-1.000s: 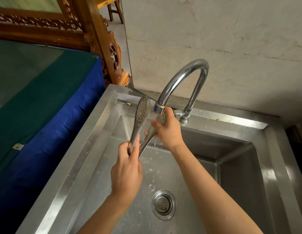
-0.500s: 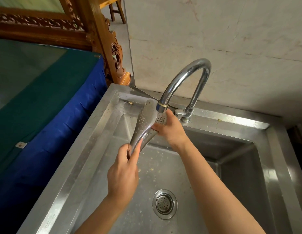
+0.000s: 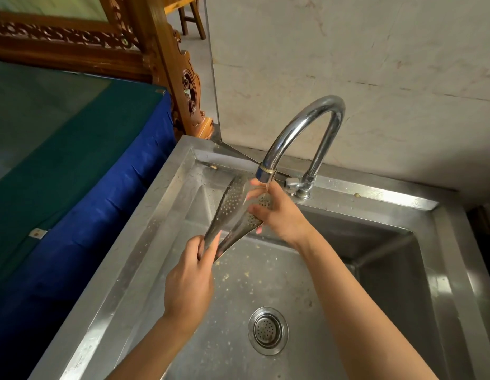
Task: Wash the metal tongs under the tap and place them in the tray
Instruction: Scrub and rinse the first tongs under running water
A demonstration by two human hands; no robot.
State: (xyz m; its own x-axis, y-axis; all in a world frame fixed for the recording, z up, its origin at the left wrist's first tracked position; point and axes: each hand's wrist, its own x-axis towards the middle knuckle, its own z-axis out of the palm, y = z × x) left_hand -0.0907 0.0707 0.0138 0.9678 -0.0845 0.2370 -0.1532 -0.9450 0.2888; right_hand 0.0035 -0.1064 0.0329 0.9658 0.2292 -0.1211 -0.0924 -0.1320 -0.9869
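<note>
The metal tongs (image 3: 230,208) have two perforated spoon-shaped blades and are held over the steel sink (image 3: 145,242). My left hand (image 3: 189,281) grips their handle end. My right hand (image 3: 279,215) wraps the right blade just below the spout of the curved chrome tap (image 3: 293,130). A thin stream of water runs from the spout onto that blade and my fingers. The left blade stands free, tilted up and to the right. No tray is in view.
The sink floor carries scattered food crumbs and a round drain strainer (image 3: 268,330). A blue and green covered surface (image 3: 60,174) lies to the left, with a carved wooden frame (image 3: 167,64) behind it. A pale wall (image 3: 375,64) rises behind the tap.
The two blades have come closer together and dropped slightly under the spout. My right hand has shifted along the right blade, and water now shows at the spout.
</note>
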